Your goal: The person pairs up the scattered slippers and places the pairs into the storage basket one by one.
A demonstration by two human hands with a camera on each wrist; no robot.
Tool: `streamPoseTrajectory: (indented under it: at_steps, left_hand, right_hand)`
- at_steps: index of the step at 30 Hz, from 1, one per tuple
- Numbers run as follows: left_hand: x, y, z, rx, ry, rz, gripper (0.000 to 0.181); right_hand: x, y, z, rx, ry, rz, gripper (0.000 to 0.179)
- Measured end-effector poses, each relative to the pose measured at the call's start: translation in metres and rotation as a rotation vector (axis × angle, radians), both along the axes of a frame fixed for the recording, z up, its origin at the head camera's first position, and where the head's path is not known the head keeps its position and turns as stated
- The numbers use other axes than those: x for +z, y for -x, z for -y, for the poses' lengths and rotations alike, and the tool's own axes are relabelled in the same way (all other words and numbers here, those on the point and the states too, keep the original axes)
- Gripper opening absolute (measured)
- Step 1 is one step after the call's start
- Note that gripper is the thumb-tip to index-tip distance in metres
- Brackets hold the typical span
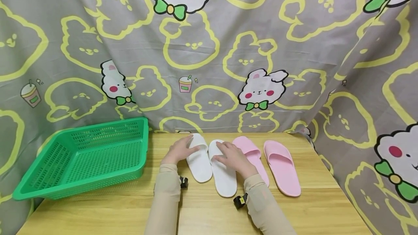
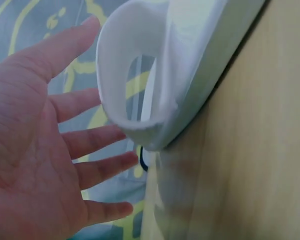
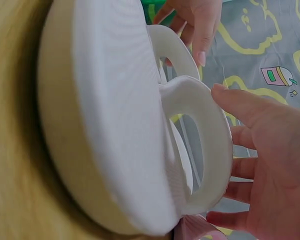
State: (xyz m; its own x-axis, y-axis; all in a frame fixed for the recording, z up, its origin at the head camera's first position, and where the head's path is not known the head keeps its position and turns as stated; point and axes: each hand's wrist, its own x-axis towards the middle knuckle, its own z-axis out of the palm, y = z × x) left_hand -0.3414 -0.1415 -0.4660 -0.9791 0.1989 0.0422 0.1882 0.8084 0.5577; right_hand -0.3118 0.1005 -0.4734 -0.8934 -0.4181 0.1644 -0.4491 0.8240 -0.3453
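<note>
Two white slippers lie side by side on the wooden table, toes toward the back curtain. My left hand [image 1: 179, 150] is at the strap of the left white slipper [image 1: 200, 166], fingers spread and fairly straight; the left wrist view shows the strap [image 2: 135, 117] beside those fingers. Over the right white slipper [image 1: 225, 180] my right hand [image 1: 236, 158] reaches with extended fingers. In the right wrist view its thumb tip is right at that slipper's strap [image 3: 217, 145], the other fingers behind it. Neither hand curls round a slipper.
Right of the white pair lie two pink slippers, one [image 1: 261, 166] partly behind my right forearm and the other [image 1: 284, 173] farther right. A green plastic basket [image 1: 94, 180] stands at the left. Patterned curtain [image 1: 215, 57] surrounds the wooden table [image 1: 202, 217] at the back and sides.
</note>
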Motion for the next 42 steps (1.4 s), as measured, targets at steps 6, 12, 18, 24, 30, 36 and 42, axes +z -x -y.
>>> streamPoseTrajectory:
  at_steps: [6,12,18,24,30,36,42]
  left_hand:
    - [0.0,-0.001,-0.009,-0.044,0.01,0.007,0.072]
    - [-0.001,0.0,-0.013,-0.032,0.018,-0.005,0.07]
    - [0.002,-0.001,-0.015,-0.016,0.037,-0.017,0.067]
    - [0.002,-0.001,-0.014,-0.006,0.054,-0.035,0.065]
    - [0.003,-0.003,-0.013,0.009,0.056,-0.059,0.064]
    - [0.004,-0.005,-0.009,0.028,0.035,-0.062,0.063]
    - [0.005,-0.005,-0.003,0.047,0.011,-0.083,0.064]
  right_hand:
    - [0.001,-0.002,0.001,0.006,0.02,0.027,0.067]
    - [0.002,-0.004,0.002,0.006,0.01,0.023,0.065]
    - [0.003,-0.003,0.003,-0.006,-0.004,0.011,0.063]
    - [0.004,-0.004,0.002,0.008,-0.002,-0.011,0.062]
    - [0.003,-0.002,0.002,0.015,-0.015,-0.023,0.062]
    - [0.004,-0.001,0.001,0.022,-0.028,-0.058,0.063]
    - [0.006,-0.001,-0.002,0.025,-0.021,-0.081,0.063]
